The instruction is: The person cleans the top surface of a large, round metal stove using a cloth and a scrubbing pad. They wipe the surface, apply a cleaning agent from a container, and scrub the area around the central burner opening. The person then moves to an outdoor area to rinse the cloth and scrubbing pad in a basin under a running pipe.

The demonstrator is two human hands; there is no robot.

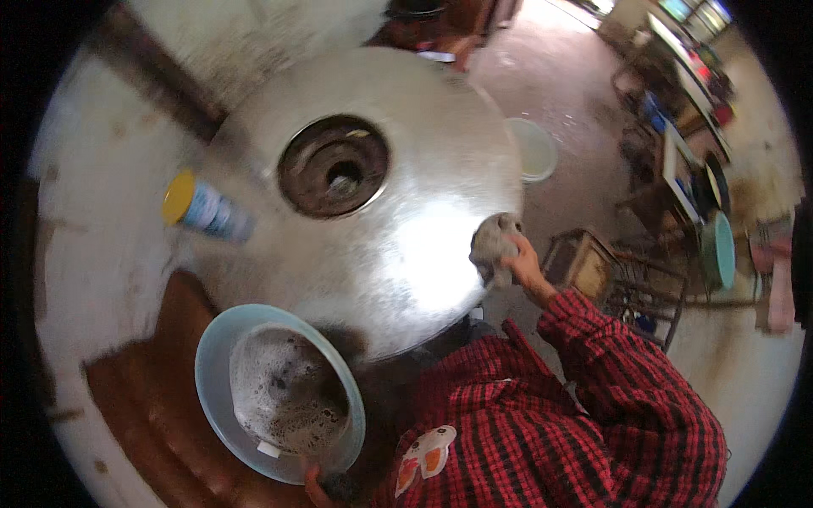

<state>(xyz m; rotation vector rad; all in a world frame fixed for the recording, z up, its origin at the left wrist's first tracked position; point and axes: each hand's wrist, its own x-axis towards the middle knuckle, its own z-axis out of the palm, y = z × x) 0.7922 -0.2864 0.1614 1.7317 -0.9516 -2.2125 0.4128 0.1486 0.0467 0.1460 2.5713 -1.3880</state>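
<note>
A crumpled grey cloth [494, 246] is in the grip of my right hand [528, 267], at the right edge of a round metal stove top [438, 159]. The cloth lies against the metal. At the lower left, my left hand [315, 487] is at the near rim of a light blue plastic basin [209, 406]; its fingers are partly hidden. Foamy, dirty water [279, 387] fills the basin's bottom, with a small white piece near the inner wall. An open round burner hole [333, 166] lies in the metal top. To its left is a blurred canister with a yellow lid [179, 195].
Brown leather-like seating [159, 406] lies under and beside the basin. A pale bucket [533, 150] stands on the floor beyond the stove top. At the right are a wooden-framed stool [587, 270], a metal rack and a turquoise basin [719, 251]. A dark pipe [165, 70] reaches the stove's far left.
</note>
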